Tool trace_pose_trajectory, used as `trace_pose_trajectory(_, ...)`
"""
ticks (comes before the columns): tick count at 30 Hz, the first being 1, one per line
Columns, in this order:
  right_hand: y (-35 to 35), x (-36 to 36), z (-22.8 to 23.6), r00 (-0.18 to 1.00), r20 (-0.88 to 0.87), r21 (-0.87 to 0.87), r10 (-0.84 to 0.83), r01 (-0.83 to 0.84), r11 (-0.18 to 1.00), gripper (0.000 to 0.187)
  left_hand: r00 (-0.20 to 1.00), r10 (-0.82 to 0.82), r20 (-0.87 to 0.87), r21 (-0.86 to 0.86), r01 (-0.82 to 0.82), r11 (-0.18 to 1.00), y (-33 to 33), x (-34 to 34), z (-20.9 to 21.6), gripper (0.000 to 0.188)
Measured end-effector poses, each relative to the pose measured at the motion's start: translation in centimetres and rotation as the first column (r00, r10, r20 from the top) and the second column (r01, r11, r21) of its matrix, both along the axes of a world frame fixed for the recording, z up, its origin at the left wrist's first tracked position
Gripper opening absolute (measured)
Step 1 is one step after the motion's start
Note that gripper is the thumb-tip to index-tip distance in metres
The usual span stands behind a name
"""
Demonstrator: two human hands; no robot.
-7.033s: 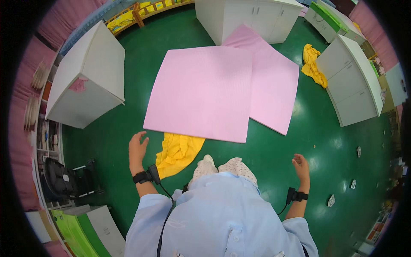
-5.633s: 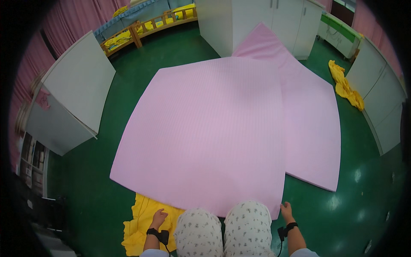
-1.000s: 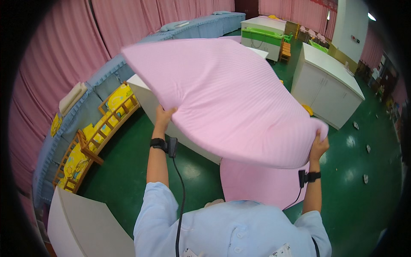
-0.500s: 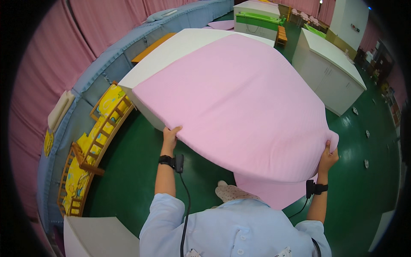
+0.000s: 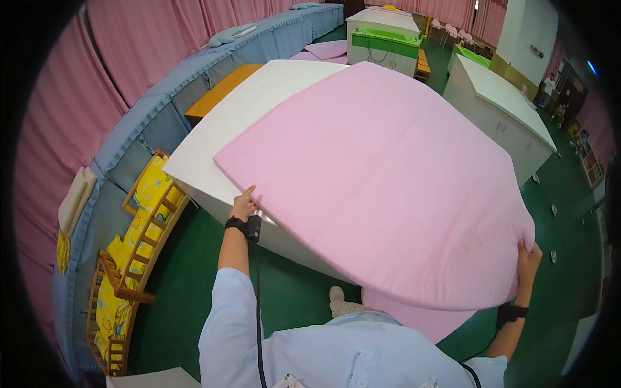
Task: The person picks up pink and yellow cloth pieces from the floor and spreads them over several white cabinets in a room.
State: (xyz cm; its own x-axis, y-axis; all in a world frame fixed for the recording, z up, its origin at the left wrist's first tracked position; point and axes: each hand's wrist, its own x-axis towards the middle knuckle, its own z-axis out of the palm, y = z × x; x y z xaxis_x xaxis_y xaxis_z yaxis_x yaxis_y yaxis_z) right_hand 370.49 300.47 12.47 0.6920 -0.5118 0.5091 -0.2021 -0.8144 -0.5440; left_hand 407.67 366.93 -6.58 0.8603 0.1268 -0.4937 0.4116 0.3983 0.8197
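A large pink fabric-covered mattress [image 5: 381, 174] lies over the white cabinet top [image 5: 259, 107], its near and right sides hanging past the cabinet. My left hand [image 5: 244, 207] holds its left edge near the corner, with some fingers hidden at the rim. At the right edge, my right hand [image 5: 529, 262] is closed on the mattress, and the pink cover puckers beside it. Below the near edge, part of another flat pink piece [image 5: 417, 317] shows by my feet.
Wooden child beds with yellow bedding [image 5: 139, 226] stand at the left, before a blue-skirted bench [image 5: 174, 87]. Another white cabinet [image 5: 498, 110] is at the right; a green-topped unit [image 5: 385, 42] stands at the back. Small pale objects [image 5: 554, 257] dot the green floor.
The mattress has shifted right relative to the cabinet and lies flatter, baring more white top at the left. My right hand moved right and lower; my left hand moved slightly left.
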Motion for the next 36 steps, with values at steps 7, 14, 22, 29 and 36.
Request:
trace_pose_trajectory(7, -0.3, 1.7, -1.0, 0.986, -0.140, 0.154, -0.089, 0.111, 0.982, 0.029, 0.989, 0.141, -0.032, 0.059, -0.139, 0.989, -0.5, 7.7, -0.7, 0.032)
trace_pose_trajectory(14, -0.5, 0.1, -4.9, 0.945, -0.202, 0.272, -0.257, 0.306, 0.912, 0.033, 0.994, 0.080, 0.071, -0.020, -0.079, 0.997, 3.5, 7.0, 0.4, 0.038)
trace_pose_trajectory(22, 9.1, 3.2, -1.6, 0.974, -0.161, 0.488, -0.162, 0.221, 0.844, 0.035, 0.968, 0.172, 0.181, -0.013, -0.172, 0.985, 13.4, 5.7, 2.7, 0.041)
trace_pose_trajectory(29, 11.2, 11.1, -2.0, 0.981, -0.194, 0.586, 0.016, 0.103, 0.804, 0.035, 0.933, 0.306, 0.191, 0.030, -0.317, 0.948, 20.3, 4.4, -0.8, 0.039)
trace_pose_trajectory(36, 11.4, 17.6, -14.9, 0.959, -0.273, 0.691, 0.079, 0.139, 0.709, 0.054, 0.935, 0.343, 0.093, 0.249, -0.355, 0.901, 23.3, 6.5, -4.0, 0.042)
